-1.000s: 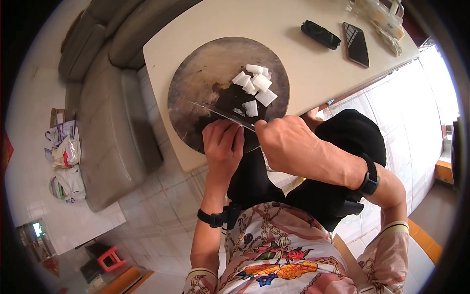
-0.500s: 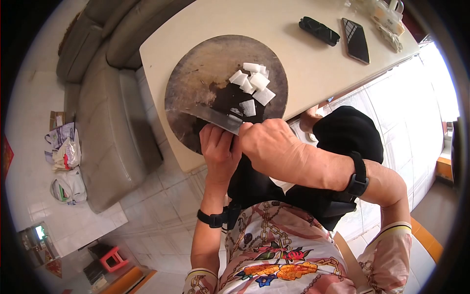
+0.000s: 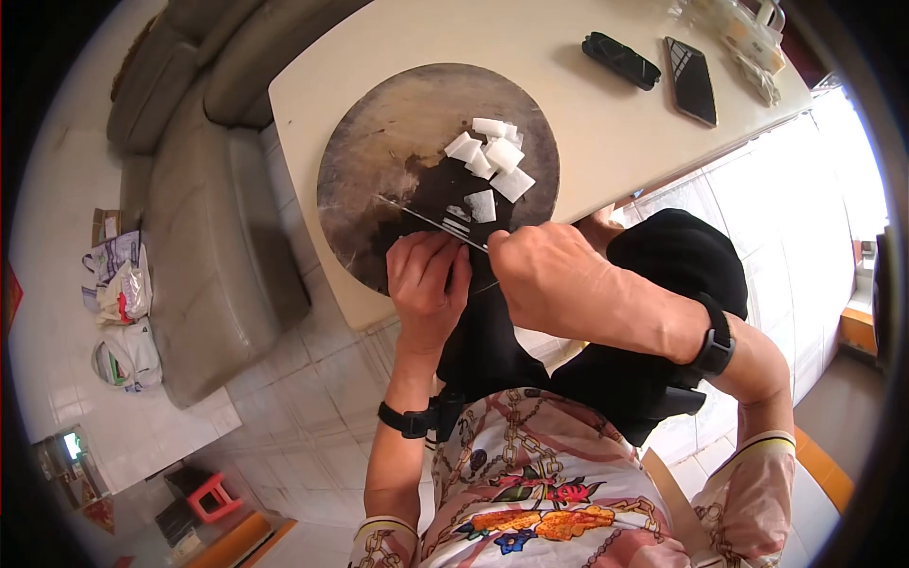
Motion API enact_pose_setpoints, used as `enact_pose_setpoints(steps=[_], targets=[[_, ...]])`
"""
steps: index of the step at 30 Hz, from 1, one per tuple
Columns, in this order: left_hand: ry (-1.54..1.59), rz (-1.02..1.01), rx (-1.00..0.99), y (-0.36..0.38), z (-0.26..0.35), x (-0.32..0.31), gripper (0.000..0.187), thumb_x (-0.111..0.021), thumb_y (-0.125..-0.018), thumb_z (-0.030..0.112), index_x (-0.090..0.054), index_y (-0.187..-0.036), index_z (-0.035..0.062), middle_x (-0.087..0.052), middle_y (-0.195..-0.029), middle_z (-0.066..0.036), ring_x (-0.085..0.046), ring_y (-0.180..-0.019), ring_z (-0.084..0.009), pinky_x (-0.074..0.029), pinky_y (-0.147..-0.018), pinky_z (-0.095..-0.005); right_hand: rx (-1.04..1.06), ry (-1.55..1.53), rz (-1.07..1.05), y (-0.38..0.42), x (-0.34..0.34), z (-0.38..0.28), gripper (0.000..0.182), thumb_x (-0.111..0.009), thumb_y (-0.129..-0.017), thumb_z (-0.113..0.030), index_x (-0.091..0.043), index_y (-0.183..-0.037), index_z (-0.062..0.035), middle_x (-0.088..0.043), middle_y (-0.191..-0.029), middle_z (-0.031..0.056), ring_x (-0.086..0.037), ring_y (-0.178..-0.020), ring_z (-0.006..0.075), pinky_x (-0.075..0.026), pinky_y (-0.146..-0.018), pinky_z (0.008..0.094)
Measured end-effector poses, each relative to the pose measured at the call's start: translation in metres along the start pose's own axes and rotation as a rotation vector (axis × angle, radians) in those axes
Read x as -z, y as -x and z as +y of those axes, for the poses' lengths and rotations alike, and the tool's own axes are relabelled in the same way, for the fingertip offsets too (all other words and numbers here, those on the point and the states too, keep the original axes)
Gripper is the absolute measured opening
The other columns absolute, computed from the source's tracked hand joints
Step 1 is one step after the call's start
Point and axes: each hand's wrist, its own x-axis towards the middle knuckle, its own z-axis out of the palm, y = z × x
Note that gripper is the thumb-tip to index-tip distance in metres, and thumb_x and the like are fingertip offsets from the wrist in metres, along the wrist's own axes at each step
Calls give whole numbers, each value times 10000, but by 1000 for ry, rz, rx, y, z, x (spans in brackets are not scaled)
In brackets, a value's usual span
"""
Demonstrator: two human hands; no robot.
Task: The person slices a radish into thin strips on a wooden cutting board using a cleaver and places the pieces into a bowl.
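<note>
My right hand [image 3: 542,270] is closed round the handle end of a knife [image 3: 417,214], and its thin blade reaches left over the round wooden chopping board [image 3: 365,142]. The blade stands edge-on to my view. Close against its near side, my left hand [image 3: 423,275] rests with curled fingers at the board's near edge. Whatever lies under those fingers is hidden. Thin white slices [image 3: 456,225] lie just beyond the blade. A flat white piece [image 3: 482,205] is beside them, and several white chunks [image 3: 502,153] are heaped farther back on the right.
The board sits on a cream table [image 3: 426,33]. A dark glasses-like object [image 3: 620,60], a phone [image 3: 690,80] and a plastic bag [image 3: 753,47] lie at its far right. To the left stands a grey sofa [image 3: 208,237], with bags [image 3: 121,284] on the floor beyond.
The knife has turned from showing its broad side to edge-on. My right hand has shifted slightly right; thin slices now show beside the blade. My left hand stays nearly in place.
</note>
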Motion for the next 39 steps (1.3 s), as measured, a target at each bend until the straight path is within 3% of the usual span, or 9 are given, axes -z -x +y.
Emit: enact_pose_setpoints(steps=[18, 20, 24, 26, 36, 39], targets=[[0, 35, -52, 0, -3, -2, 152, -720, -710, 0, -659, -846, 22, -633, -881, -61, -603, -842, -260, -466, -788, -397, -104, -82, -88, 8, 9, 6, 105, -575, -758, -23, -509, -736, 56, -531, -569, 240, -572, -607, 443, -455, -560, 485], [2, 28, -38, -1, -1, -1, 148, -719, -707, -17, -662, -839, 18, -645, -880, -68, -612, -844, -264, -473, -788, -395, -146, -94, -79, 7, 11, 1, 111, -592, -664, -26, -580, -615, 73, -570, -625, 287, -611, -640, 453, -506, -578, 474], [13, 22, -25, -2, 1, 0, 147, -713, -705, -35, -666, -835, 14, -658, -881, -75, -621, -845, -268, -480, -788, -395, -166, -93, -91, 8, 10, 1, 105, -589, -657, -23, -580, -618, 74, -567, -623, 290, -612, -639, 452, -505, -577, 475], [11, 20, -23, -3, 1, 0, 145, -711, -708, -34, -667, -838, 14, -659, -883, -75, -621, -845, -268, -479, -788, -396, -154, -85, -123, 9, 9, 3, 106, -569, -764, -23, -510, -728, 57, -537, -580, 250, -576, -619, 447, -455, -560, 486], [1, -2, -8, -2, 1, 1, 145, -708, -714, -4, -658, -847, 24, -656, -911, -78, -614, -866, -284, -470, -796, -389, -225, -176, -32, -12, -8, 4, 96, -566, -755, -20, -535, -735, 68, -557, -630, 268, -587, -663, 456, -474, -592, 486], [38, -6, 45, -2, 1, 5, 148, -714, -721, 15, -659, -858, 25, -642, -939, -88, -606, -885, -283, -467, -799, -384, -182, -242, -17, -13, 0, 8, 145, -544, -774, -39, -549, -806, 102, -558, -660, 284, -593, -691, 457, -476, -601, 470]])
